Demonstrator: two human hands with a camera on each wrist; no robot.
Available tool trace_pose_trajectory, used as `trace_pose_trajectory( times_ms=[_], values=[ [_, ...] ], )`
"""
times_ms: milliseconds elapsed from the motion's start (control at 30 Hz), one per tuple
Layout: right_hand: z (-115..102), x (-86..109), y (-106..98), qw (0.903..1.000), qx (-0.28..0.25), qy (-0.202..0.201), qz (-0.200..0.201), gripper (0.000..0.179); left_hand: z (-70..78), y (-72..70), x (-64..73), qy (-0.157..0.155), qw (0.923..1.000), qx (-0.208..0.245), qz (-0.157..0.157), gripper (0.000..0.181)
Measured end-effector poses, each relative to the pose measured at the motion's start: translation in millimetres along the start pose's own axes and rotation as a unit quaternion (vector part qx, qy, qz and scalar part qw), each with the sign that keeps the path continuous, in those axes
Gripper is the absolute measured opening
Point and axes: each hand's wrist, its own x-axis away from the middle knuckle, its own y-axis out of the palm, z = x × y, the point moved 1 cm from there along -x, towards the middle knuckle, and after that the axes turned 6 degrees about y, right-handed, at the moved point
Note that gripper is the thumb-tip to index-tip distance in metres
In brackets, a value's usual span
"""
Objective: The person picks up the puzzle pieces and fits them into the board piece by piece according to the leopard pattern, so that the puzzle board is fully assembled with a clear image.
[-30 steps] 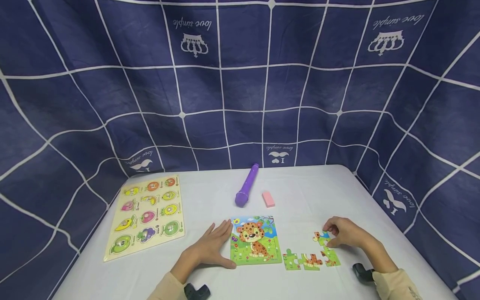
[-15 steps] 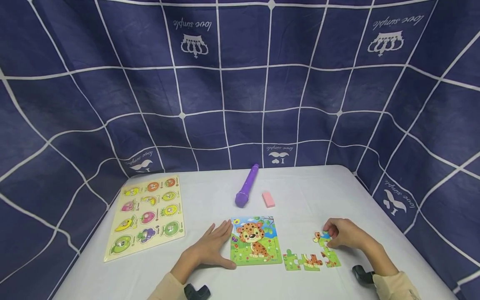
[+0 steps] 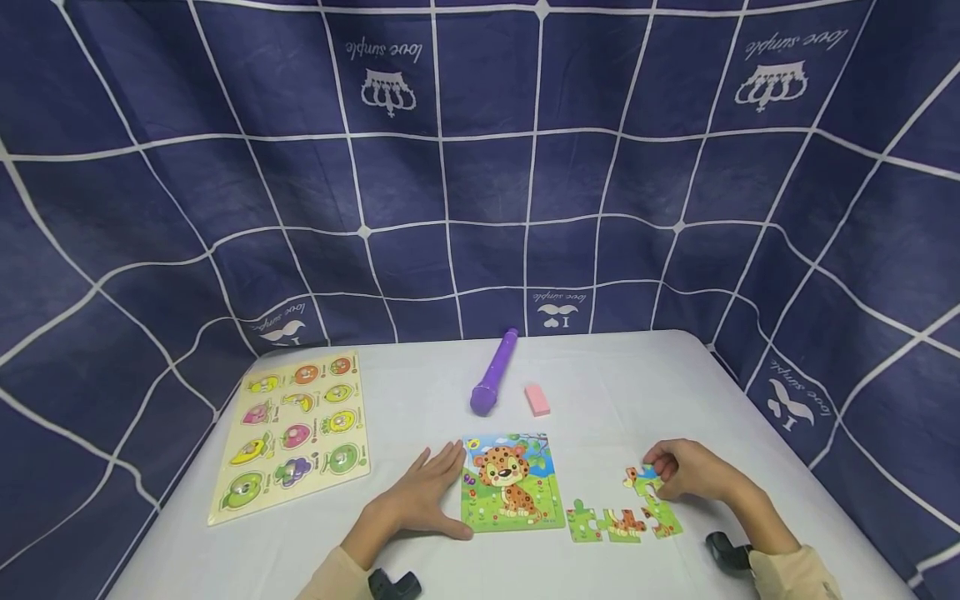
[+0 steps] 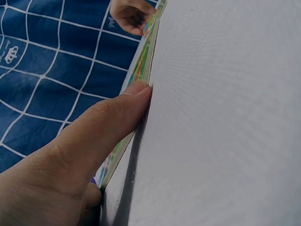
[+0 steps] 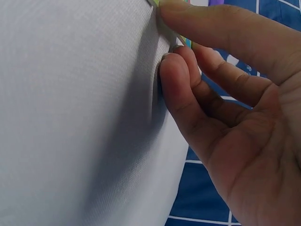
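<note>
My left hand (image 3: 423,497) lies spread on the white table, fingertips and thumb along the left edge of a square leopard jigsaw puzzle (image 3: 517,468). In the left wrist view its thumb (image 4: 108,115) reaches along the puzzle's side. Right of that puzzle lies a corner-shaped group of jigsaw pieces (image 3: 626,524), green with leopard spots. My right hand (image 3: 696,472) pinches the right edge of a jigsaw piece (image 3: 647,477) at the top of this group. In the right wrist view the thumb (image 5: 207,21) is on the piece, other fingers curled below; the hand covers part of the group.
A wooden fruit peg board (image 3: 296,433) lies at the left of the table (image 3: 420,379). Behind the puzzle are a purple toy microphone (image 3: 494,372) and a pink block (image 3: 537,399). A dark blue checked cloth (image 3: 480,183) hangs around the table's back and sides.
The top jigsaw piece in my right hand has shifted very slightly left, and the hand has moved slightly nearer. My left hand and the leopard puzzle have stayed in place.
</note>
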Motion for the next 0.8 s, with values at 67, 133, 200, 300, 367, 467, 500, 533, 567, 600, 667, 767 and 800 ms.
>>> trace_pose_trajectory(
  times_ms=[67, 133, 200, 300, 367, 467, 500, 533, 567, 600, 667, 767, 800],
  values=[
    [0.1, 0.0, -0.8, 0.9999, 0.006, -0.009, -0.001, 0.046, 0.2, -0.1, -0.3, 0.000, 1.0000, 0.001, 0.001, 0.129],
    [-0.2, 0.4, -1.2, 0.9998, 0.011, -0.015, -0.001, 0.045, 0.2, 0.0, -0.3, 0.000, 1.0000, 0.001, 0.000, 0.129],
    [-0.8, 1.0, -1.6, 0.9995, 0.018, -0.027, 0.001, 0.045, 0.3, 0.2, 0.1, 0.001, 1.0000, 0.000, 0.000, 0.129],
    [-4.1, 2.6, -3.7, 0.9991, 0.019, -0.037, 0.008, 0.046, 0.4, 0.3, 0.1, 0.002, 1.0000, 0.001, 0.001, 0.128],
    [-5.7, 3.1, -5.2, 0.9989, 0.016, -0.042, 0.012, 0.047, 0.4, 0.3, 0.1, 0.002, 1.0000, 0.002, 0.001, 0.128],
    [-6.8, 2.6, -6.1, 0.9993, 0.008, -0.034, 0.015, 0.047, 0.3, 0.3, -0.1, 0.000, 1.0000, 0.005, 0.000, 0.128],
    [-6.3, 1.9, -5.8, 0.9993, 0.006, -0.032, 0.016, 0.047, 0.3, 0.4, -0.2, 0.000, 1.0000, 0.006, 0.000, 0.128],
    [-5.9, 1.2, -5.3, 0.9995, 0.004, -0.028, 0.016, 0.047, 0.2, 0.6, -0.3, 0.000, 1.0000, 0.005, -0.001, 0.128],
    [-5.6, 0.6, -4.8, 0.9995, 0.004, -0.026, 0.015, 0.047, 0.0, 0.8, -0.5, 0.000, 1.0000, 0.005, -0.002, 0.128],
    [-5.4, 0.0, -4.2, 0.9996, 0.003, -0.023, 0.015, 0.047, -0.1, 0.9, -0.6, -0.001, 1.0000, 0.004, -0.002, 0.128],
    [-5.4, -0.8, -3.4, 0.9997, 0.002, -0.020, 0.015, 0.047, -0.1, 0.8, -0.4, -0.001, 1.0000, 0.002, -0.003, 0.128],
    [-6.1, -1.5, -2.3, 0.9997, 0.005, -0.019, 0.017, 0.047, -0.1, 0.5, -0.5, -0.001, 1.0000, -0.002, -0.002, 0.128],
    [-6.6, -1.6, -2.1, 0.9996, 0.006, -0.018, 0.018, 0.047, 0.0, 0.3, -0.5, -0.001, 1.0000, -0.002, -0.002, 0.128]
  ],
)
